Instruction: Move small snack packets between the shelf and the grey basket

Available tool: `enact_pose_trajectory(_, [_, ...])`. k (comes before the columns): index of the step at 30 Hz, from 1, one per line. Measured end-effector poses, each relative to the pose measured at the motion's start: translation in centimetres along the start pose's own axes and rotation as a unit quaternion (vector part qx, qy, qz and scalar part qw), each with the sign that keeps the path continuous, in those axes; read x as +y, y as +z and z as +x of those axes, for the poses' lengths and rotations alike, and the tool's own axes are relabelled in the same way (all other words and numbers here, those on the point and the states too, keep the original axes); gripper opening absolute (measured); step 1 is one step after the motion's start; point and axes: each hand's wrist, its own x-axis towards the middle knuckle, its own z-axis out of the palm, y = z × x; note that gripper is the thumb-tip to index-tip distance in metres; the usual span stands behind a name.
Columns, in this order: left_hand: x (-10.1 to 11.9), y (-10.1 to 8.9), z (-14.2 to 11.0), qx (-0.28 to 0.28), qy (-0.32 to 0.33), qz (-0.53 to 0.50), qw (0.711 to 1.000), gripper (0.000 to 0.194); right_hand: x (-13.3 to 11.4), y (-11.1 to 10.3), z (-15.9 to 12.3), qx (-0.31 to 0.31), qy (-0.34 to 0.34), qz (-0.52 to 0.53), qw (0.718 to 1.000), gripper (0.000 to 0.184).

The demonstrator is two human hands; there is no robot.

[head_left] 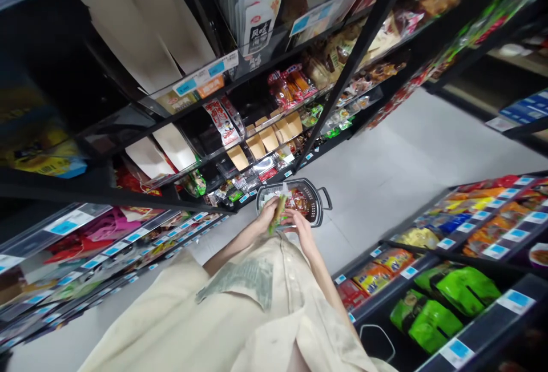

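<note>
A narrow green and brown snack packet [278, 215] is held upright in front of my body, over a grey shopping basket. My left hand [268, 212] is closed around its left side. From the right, the bent fingers of my right hand [300, 225] pinch at its other side; the fingertips are small in the picture. Below the hands, the basket [317, 210] stands on the floor with its handle toward the right. Red-brown wrapped snacks [301, 201] lie in it, partly hidden by my hands.
A black snack shelf [257, 126] rises ahead and to the left, with pouches, cardboard boxes and price tags. At the lower right, another shelf holds green bags [464, 289] and orange packets [379, 272]. Grey floor [385, 172] runs between them.
</note>
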Motion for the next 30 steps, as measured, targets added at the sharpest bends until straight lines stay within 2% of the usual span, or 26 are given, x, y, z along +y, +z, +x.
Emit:
enact_pose_trajectory(4, [-1.4, -0.6, -0.4, 0.030, 0.027, 0.034, 0.999, 0.018, 2.3, 0.2, 0.0, 0.029, -0.007, -0.121, 0.992, 0.056])
enact_pose_trajectory(7, [-2.2, -2.1, -0.9, -0.003, -0.008, 0.049, 0.999, 0.029, 3.7, 0.5, 0.4, 0.060, -0.020, -0.158, 0.985, 0.057])
enact_pose_trajectory(10, [-2.8, -4.5, -1.5, -0.045, -0.076, 0.051, 0.995, 0.048, 4.5, 1.2, 1.3, 0.069, 0.001, -0.162, 0.984, 0.055])
enact_pose_trajectory(12, [-3.2, -6.4, -1.8, -0.049, -0.108, 0.032, 0.992, 0.049, 4.8, 2.0, 1.9, 0.060, 0.033, -0.160, 0.985, 0.056])
enact_pose_trajectory(15, [-4.0, -9.1, -1.6, -0.027, -0.140, -0.016, 0.990, 0.042, 5.7, 3.6, 2.4, 0.045, 0.093, -0.112, 0.988, 0.059])
enact_pose_trajectory(17, [-5.2, -11.0, -0.7, 0.014, -0.168, -0.033, 0.985, 0.037, 7.3, 4.6, 2.5, 0.061, 0.131, -0.048, 0.988, 0.063])
enact_pose_trajectory(20, [-8.3, -14.5, 2.0, 0.081, -0.211, -0.012, 0.974, 0.036, 12.2, 5.5, 2.0, 0.130, 0.180, 0.020, 0.975, 0.067])
enact_pose_trajectory(23, [-12.8, -18.8, 6.1, 0.132, -0.235, 0.032, 0.963, 0.038, 19.8, 5.6, 0.5, 0.186, 0.224, -0.026, 0.956, 0.062])
enact_pose_trajectory(27, [-19.9, -24.6, 12.5, 0.197, -0.263, 0.086, 0.940, 0.037, 29.7, 5.1, -3.8, 0.192, 0.309, -0.129, 0.922, 0.055])
enact_pose_trajectory(30, [-25.2, -28.3, 17.1, 0.220, -0.272, 0.103, 0.931, 0.033, 35.0, 5.2, -8.1, 0.180, 0.367, -0.156, 0.899, 0.053])
